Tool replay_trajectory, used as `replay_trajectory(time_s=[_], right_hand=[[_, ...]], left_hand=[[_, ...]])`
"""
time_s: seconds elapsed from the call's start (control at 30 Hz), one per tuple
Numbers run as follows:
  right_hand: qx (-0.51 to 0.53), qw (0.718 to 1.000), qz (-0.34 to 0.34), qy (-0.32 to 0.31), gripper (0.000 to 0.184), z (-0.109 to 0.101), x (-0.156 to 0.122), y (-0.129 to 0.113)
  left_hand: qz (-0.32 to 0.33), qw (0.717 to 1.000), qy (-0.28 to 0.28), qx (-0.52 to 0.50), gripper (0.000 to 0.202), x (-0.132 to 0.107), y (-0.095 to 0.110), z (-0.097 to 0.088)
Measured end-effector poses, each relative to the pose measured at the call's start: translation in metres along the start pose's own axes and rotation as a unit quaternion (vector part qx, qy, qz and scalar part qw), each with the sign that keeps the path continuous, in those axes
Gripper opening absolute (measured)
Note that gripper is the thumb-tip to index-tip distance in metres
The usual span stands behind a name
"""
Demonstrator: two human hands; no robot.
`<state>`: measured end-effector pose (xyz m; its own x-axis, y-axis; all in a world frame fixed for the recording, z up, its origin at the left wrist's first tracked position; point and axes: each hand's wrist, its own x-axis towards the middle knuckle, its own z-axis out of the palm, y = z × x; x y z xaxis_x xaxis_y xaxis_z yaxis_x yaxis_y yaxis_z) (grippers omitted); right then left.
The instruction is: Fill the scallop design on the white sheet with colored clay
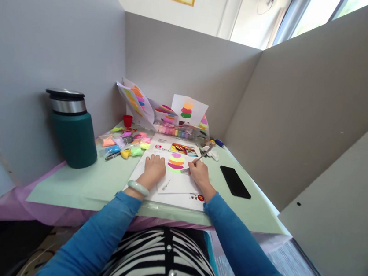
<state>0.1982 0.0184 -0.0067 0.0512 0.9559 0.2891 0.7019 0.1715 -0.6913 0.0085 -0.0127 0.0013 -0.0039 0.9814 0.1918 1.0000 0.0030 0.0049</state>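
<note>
The person's right hand pinches a fork, its handle sticking up and away past the knuckles and its prongs pointing over to the left hand. A white sheet of paper lies between the two hands, and on it sits a stack of bright bands in pink, orange and green. The prongs are at the right end of the low bands, but from here I can't tell if they touch. The left hand lies palm down at the left side of the sheet, its fingers close together and bent. I can't see if anything is under them. A pale bracelet goes around that wrist. Past the left hand, out to its left, there are lots of little bags of bright, soft stuff, with a pen just beside them. Farther left stands a big green bottle. To the right of the right hand, a black phone lies flat. Beyond both hands, painted papers lean up near the back wall.
</note>
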Motion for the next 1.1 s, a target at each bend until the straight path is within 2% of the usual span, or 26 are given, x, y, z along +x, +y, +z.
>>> replay_trajectory(time_s=[0.17,0.33,0.47,0.7,0.9,1.1], right_hand=[[-0.002,1.0,0.005,0.014,0.017,-0.0016,-0.0009,-0.0001],[0.002,1.0,-0.013,-0.004,0.018,0.0008,-0.0028,-0.0036],[-0.025,1.0,0.004,0.011,0.019,-0.0001,-0.0007,-0.0009],[0.006,1.0,-0.008,-0.001,0.02,-0.0006,-0.0029,-0.0047],[-0.035,0.999,0.006,0.012,0.021,-0.0009,-0.0006,-0.0019],[-0.004,1.0,-0.003,0.01,0.02,-0.001,-0.0029,-0.0036]], left_hand=[[0.0,1.0,0.005,0.004,0.036,0.0009,-0.0006,0.002],[0.006,1.0,0.004,0.014,0.036,0.0012,-0.0015,0.0042],[0.004,1.0,0.007,0.005,0.036,-0.0001,-0.0011,0.0027],[-0.001,1.0,-0.007,0.007,0.038,0.0008,0.0,0.0014],[0.001,1.0,-0.001,0.004,0.038,-0.0006,-0.0004,0.0011],[0.002,1.0,0.004,0.002,0.037,0.0005,-0.0005,0.002]])
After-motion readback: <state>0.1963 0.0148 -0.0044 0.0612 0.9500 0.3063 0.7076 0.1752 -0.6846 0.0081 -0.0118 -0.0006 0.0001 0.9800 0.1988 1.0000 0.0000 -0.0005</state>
